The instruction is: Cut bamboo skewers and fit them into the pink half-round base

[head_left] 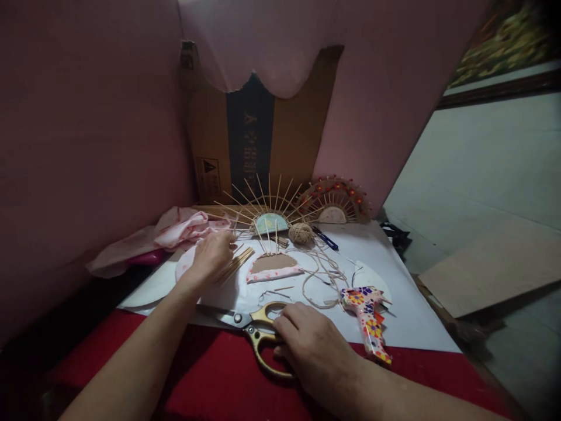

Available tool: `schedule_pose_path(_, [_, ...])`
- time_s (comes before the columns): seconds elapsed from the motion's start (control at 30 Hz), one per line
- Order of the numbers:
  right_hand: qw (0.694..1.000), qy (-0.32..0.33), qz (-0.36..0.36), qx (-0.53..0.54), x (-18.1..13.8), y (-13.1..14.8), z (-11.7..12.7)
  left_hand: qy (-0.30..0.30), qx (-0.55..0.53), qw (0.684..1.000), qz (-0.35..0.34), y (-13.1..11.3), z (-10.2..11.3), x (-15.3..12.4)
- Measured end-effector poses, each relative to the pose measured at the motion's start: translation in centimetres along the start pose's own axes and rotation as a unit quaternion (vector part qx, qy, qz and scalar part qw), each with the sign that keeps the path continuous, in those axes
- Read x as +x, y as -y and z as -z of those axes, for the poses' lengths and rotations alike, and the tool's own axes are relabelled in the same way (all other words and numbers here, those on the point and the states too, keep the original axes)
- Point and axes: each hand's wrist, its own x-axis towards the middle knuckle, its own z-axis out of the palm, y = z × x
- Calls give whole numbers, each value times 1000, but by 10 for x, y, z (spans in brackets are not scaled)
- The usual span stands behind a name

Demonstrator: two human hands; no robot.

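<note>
My right hand (313, 345) has its fingers closed on the gold handles of a pair of scissors (251, 320), whose blades point left along the table's front. Reaching forward, my left hand (214, 254) is curled closed beside a bundle of thin wooden sticks (236, 264); whatever lies between its fingertips is hidden. To the right of the bundle lies a cardboard half-circle (274, 266) with a pink-patterned edge and several sticks standing up from it. Behind it, sticks fan out from a green patterned half-circle (270, 223).
A ball of twine (300, 233) trails loose loops to the right. Beyond it lies a blue cutter (325, 238). A flower-patterned glue gun (368, 321) rests at the right front. Pink cloth (182, 228) lies at left. A finished-looking fan piece (335, 202) and a cardboard sheet (293, 134) stand behind.
</note>
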Motion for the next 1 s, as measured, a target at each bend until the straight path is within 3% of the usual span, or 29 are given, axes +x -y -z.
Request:
schedule_pose_path(0.27, [999, -14, 21, 46, -4, -6, -3, 63, -20, 997, -29, 0, -15, 3])
schedule_pose_path(0.6, [998, -22, 33, 41, -4, -9, -8, 66, -22, 997, -21, 0, -25, 7])
schedule_pose_path(1.0, [998, -38, 37, 39, -4, -9, -8, 47, -23, 999, -10, -2, -22, 3])
